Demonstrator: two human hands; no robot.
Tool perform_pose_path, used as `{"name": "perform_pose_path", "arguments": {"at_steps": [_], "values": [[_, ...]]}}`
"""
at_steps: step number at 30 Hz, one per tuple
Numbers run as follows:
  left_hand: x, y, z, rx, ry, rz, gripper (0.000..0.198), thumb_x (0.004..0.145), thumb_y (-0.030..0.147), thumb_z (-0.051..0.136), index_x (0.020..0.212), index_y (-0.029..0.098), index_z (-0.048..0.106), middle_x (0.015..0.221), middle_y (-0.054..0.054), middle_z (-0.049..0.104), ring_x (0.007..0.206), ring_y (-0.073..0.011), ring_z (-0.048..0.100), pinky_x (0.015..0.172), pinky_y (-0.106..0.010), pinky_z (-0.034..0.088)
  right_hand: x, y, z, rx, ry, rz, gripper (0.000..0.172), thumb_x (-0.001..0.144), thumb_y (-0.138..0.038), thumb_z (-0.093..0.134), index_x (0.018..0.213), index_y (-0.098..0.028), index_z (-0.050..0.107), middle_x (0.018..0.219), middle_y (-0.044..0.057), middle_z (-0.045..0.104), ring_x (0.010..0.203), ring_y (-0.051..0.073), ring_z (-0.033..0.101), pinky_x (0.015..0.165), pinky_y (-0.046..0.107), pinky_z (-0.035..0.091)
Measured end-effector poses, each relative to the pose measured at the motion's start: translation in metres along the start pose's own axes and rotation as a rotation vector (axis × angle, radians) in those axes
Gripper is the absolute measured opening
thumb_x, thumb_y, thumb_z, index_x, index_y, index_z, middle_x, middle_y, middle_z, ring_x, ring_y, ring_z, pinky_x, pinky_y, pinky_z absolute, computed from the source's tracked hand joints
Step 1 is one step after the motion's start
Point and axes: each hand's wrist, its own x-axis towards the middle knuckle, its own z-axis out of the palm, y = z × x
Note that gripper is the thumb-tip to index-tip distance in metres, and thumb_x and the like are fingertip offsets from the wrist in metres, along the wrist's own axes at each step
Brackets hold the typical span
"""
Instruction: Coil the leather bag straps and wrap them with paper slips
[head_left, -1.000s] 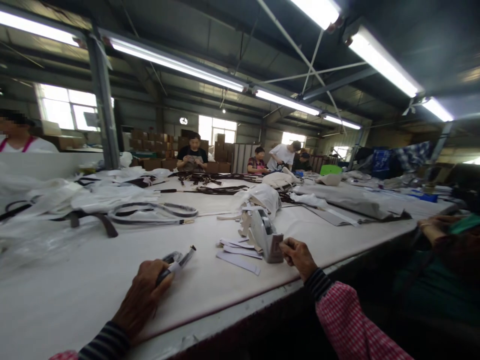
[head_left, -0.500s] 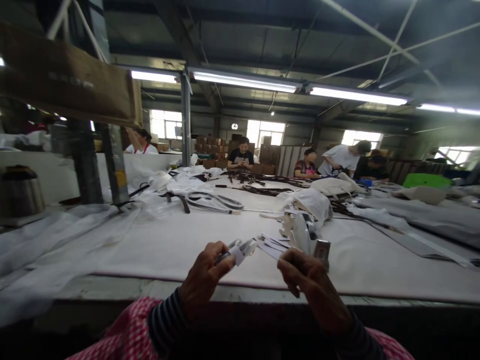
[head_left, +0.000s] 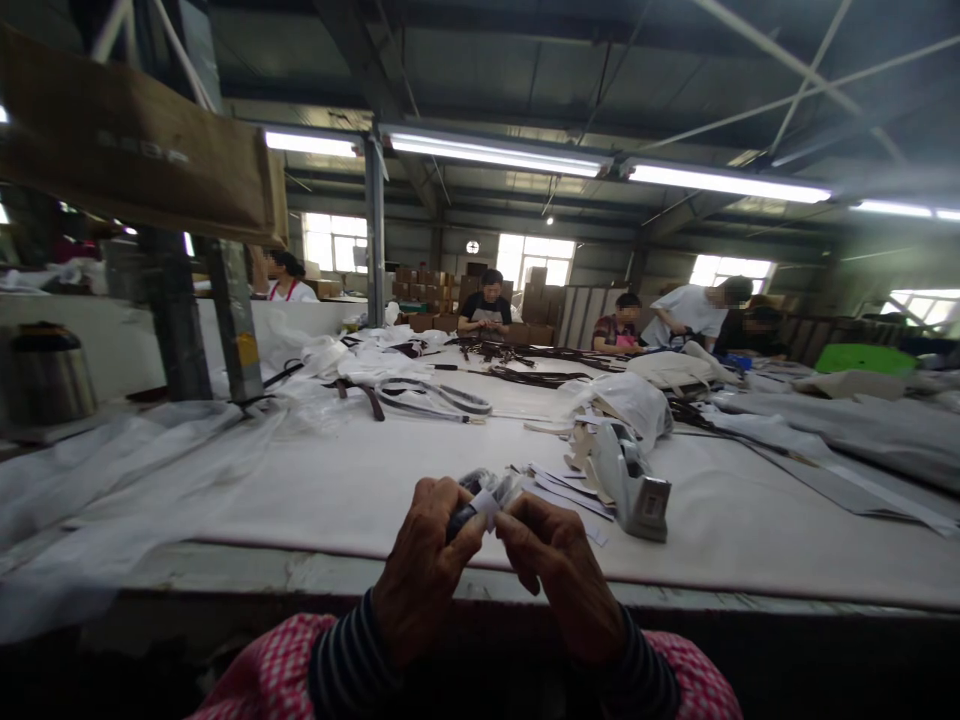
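My left hand [head_left: 424, 570] is closed around a folded grey strap with a white paper band [head_left: 486, 495], held just above the near edge of the long white table [head_left: 337, 490]. My right hand [head_left: 559, 570] meets it from the right, its fingers pinched on the same strap and band. A grey tape dispenser [head_left: 634, 485] stands on the table just right of my hands, with several white paper strips [head_left: 559, 485] lying beside it.
Straps and belts [head_left: 435, 398] and white bags [head_left: 634, 395] lie farther along the table. Several people work at the far end [head_left: 487, 300]. A steel post [head_left: 229, 320] and a metal pot [head_left: 45, 375] stand at the left. Grey fabric [head_left: 840, 430] covers the right side.
My view has swung left and my hands have come together; the right hand left the tape dispenser and now pinches the strap held by the left hand.
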Motion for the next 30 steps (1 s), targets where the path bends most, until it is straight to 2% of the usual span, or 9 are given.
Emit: {"name": "perform_pose_path", "arguments": {"at_steps": [10,13,16,20,25,30], "values": [[0.0,-0.001,0.001,-0.043,0.005,-0.089,0.026,0.093,0.046,0.047,0.085,0.023,0.055,0.091,-0.001,0.052,0.086,-0.0215,0.052,0.082,-0.037,0.04,0.011,0.019,0.008,0.064,0.085,0.019,0.039,0.085,-0.047,0.07,0.065,-0.017,0.054,0.046,-0.008,0.04,0.043,0.006,0.029,0.043,0.023,0.022],[0.002,-0.001,-0.001,-0.115,-0.025,-0.15,0.03,0.092,0.048,0.046,0.077,0.023,0.052,0.081,0.001,0.051,0.077,-0.0194,0.049,0.072,-0.033,0.04,0.014,0.023,0.011,0.118,0.088,0.001,0.041,0.085,-0.048,0.07,0.064,-0.018,0.051,0.045,-0.008,0.041,0.043,0.006,0.028,0.043,0.022,0.022],[0.003,0.0,-0.001,-0.26,-0.063,-0.196,0.035,0.091,0.05,0.045,0.069,0.023,0.042,0.067,0.003,0.042,0.064,-0.0165,0.041,0.059,-0.029,0.036,0.02,0.032,0.017,0.156,0.099,-0.031,0.043,0.084,-0.05,0.07,0.064,-0.019,0.049,0.046,-0.007,0.043,0.043,0.006,0.029,0.043,0.023,0.023],[0.004,-0.001,0.0,-0.359,-0.008,-0.201,0.035,0.09,0.048,0.044,0.066,0.024,0.037,0.063,0.004,0.039,0.061,-0.0159,0.038,0.055,-0.028,0.036,0.03,0.051,0.028,0.2,0.147,-0.055,0.049,0.08,-0.056,0.072,0.06,-0.018,0.048,0.049,-0.006,0.04,0.046,0.007,0.03,0.045,0.023,0.025],[0.005,-0.008,-0.001,-0.364,0.009,-0.203,0.034,0.09,0.047,0.044,0.067,0.024,0.037,0.064,0.004,0.038,0.062,-0.0156,0.038,0.055,-0.027,0.037,0.032,0.062,0.035,0.243,0.064,0.005,0.053,0.082,-0.063,0.067,0.062,-0.017,0.049,0.049,-0.007,0.035,0.045,0.006,0.026,0.043,0.022,0.022],[0.007,-0.024,-0.004,-0.374,0.005,-0.163,0.035,0.092,0.047,0.042,0.067,0.023,0.041,0.066,0.003,0.044,0.065,-0.0163,0.042,0.059,-0.027,0.041,0.023,0.055,0.036,0.201,-0.034,0.001,0.047,0.09,-0.059,0.058,0.07,-0.016,0.056,0.051,-0.005,0.045,0.042,0.006,0.031,0.04,0.022,0.022]]}}
